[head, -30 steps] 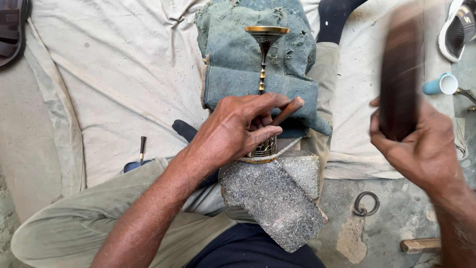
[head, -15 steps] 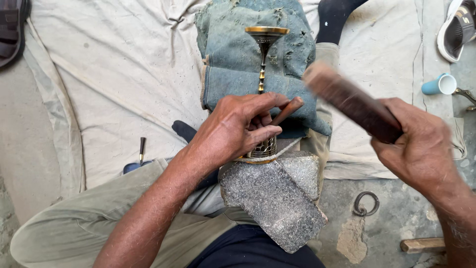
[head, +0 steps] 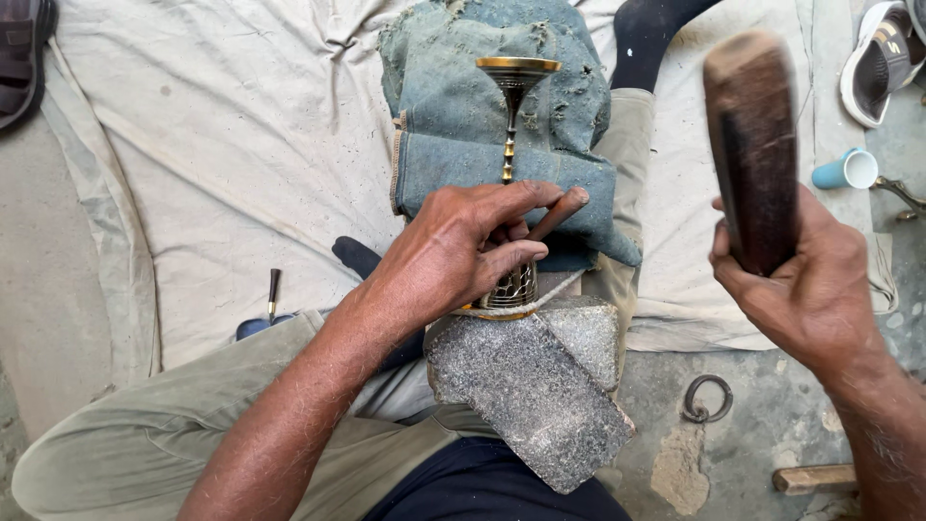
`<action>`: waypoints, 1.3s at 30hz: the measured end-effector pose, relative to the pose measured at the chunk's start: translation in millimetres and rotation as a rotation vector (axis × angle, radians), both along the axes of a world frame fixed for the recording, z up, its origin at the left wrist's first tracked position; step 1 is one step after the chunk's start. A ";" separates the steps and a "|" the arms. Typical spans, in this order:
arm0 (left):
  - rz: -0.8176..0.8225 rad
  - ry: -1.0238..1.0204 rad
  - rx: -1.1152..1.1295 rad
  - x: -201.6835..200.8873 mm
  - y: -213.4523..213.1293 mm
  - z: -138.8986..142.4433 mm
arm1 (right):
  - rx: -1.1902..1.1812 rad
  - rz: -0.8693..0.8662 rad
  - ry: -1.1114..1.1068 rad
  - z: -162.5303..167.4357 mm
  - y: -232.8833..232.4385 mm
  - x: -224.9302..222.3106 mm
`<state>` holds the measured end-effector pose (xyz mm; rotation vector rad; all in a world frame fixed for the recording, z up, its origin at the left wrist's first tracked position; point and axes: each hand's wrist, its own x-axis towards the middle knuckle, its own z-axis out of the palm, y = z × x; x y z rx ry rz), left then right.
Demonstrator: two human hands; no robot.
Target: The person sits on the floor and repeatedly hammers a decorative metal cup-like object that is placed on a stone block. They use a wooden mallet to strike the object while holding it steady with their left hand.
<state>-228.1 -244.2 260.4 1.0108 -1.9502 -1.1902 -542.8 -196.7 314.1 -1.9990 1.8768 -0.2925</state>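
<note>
A brass goblet-shaped piece (head: 514,116) lies across folded blue denim (head: 453,145) on my leg, its patterned base end (head: 509,287) against a grey stone block (head: 526,391). My left hand (head: 458,246) rests on that base end and pinches a thin brown chisel-like tool (head: 558,213) pointed at the metal. My right hand (head: 805,280) grips a dark wooden mallet (head: 752,145), raised upright and blurred, to the right of the piece.
A pale cloth (head: 193,164) covers the ground. A small dark-handled tool (head: 274,289) lies on it at left. A metal ring (head: 707,397), a wooden handle (head: 815,478), a blue cup (head: 847,170) and a sandal (head: 883,58) sit at right.
The mallet swung down toward the chisel half a second ago and is now lifted upright again. My left hand and the brass piece have stayed put.
</note>
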 end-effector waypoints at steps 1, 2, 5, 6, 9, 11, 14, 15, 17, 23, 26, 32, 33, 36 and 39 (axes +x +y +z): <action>0.006 -0.006 0.001 0.0 0.2 0.2 | 0.001 0.025 0.114 1.1 -0.5 0.5; 0.005 -0.012 0.004 -0.5 0.2 0.2 | 0.006 0.043 0.228 2.3 -0.8 1.8; -0.003 -0.003 0.004 -1.3 -1.8 -0.2 | -0.031 -0.055 -0.169 4.4 -3.2 6.3; 0.004 0.006 0.011 -1.1 -2.0 -0.4 | 0.033 -0.032 0.009 5.6 -4.0 6.8; -0.001 -0.015 0.017 -1.1 -2.3 -1.2 | 0.106 0.033 0.193 7.5 -5.0 7.7; -0.008 0.000 0.039 -1.0 -2.5 -1.6 | -0.024 0.064 -0.136 7.3 -5.1 7.5; 0.015 0.018 0.034 0.9 -1.9 -1.8 | 0.086 -0.056 0.115 6.1 -5.8 6.7; 0.010 0.022 0.022 0.7 -2.3 -2.0 | 0.053 -0.030 0.097 5.3 -6.3 6.6; 0.007 -0.017 0.025 -0.1 -3.6 -2.4 | -0.034 0.024 0.065 4.6 -8.0 6.4; 0.008 0.001 -0.033 -0.5 -3.3 -3.0 | 0.203 -0.005 0.333 6.2 -10.0 8.8; 0.012 0.025 -0.050 0.6 -3.9 -3.2 | -0.105 0.004 -0.217 7.2 -7.5 12.1; 0.012 -0.001 0.002 1.9 0.1 -3.9 | -0.090 0.230 0.410 10.3 -10.3 6.4; 0.013 0.001 -0.011 1.8 -0.2 -4.3 | -0.048 0.114 0.138 8.9 -10.3 5.3; 0.017 -0.003 -0.016 1.7 -1.5 -5.5 | 0.068 -0.010 -0.073 5.2 -11.8 0.2; 0.013 -0.004 -0.008 3.2 -1.5 -6.1 | 0.047 0.136 0.348 4.0 -10.2 -3.4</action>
